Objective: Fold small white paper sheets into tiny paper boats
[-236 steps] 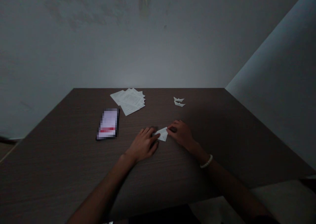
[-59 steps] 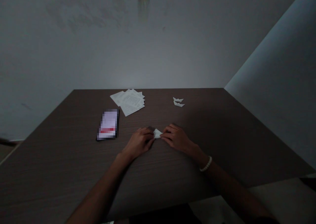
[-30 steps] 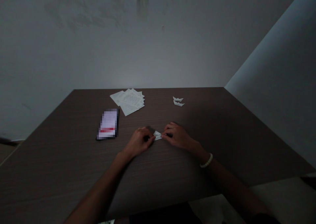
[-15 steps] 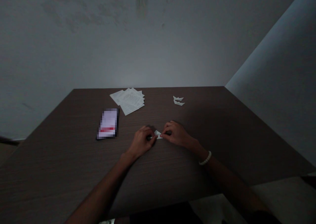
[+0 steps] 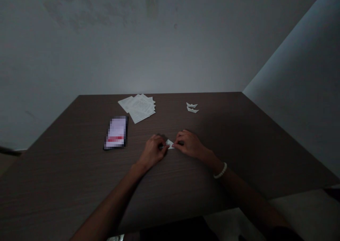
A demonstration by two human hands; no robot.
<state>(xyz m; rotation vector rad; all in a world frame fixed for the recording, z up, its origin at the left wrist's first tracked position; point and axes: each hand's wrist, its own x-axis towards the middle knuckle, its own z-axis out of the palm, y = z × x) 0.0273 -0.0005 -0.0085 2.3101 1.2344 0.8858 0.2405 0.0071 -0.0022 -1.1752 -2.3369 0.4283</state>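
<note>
A small piece of folded white paper [image 5: 169,143] lies near the middle of the table, with a pointed top showing between my hands. My left hand [image 5: 153,150] pinches its left side between thumb and fingers. On the other side, my right hand [image 5: 188,144] grips the right edge in a thumb-and-finger pinch; a pale beaded bracelet [image 5: 220,171] circles that wrist. Fingers cover both ends of the paper, so its full shape is hidden. Farther back sit two small folded paper boats [image 5: 192,108], one just in front of the other.
Printed paper sheets [image 5: 139,107] lie fanned in an overlapping pile at the back left of the dark wooden table [image 5: 159,195]. A phone [image 5: 116,132] with a blurred, lit screen lies in front of them. A stained wall [image 5: 170,56] stands behind the table.
Eight seconds ago the paper showed larger and my left hand lay flatter on it. Now less paper shows, and both hands pinch it closer together. In the last half second they have barely moved.
</note>
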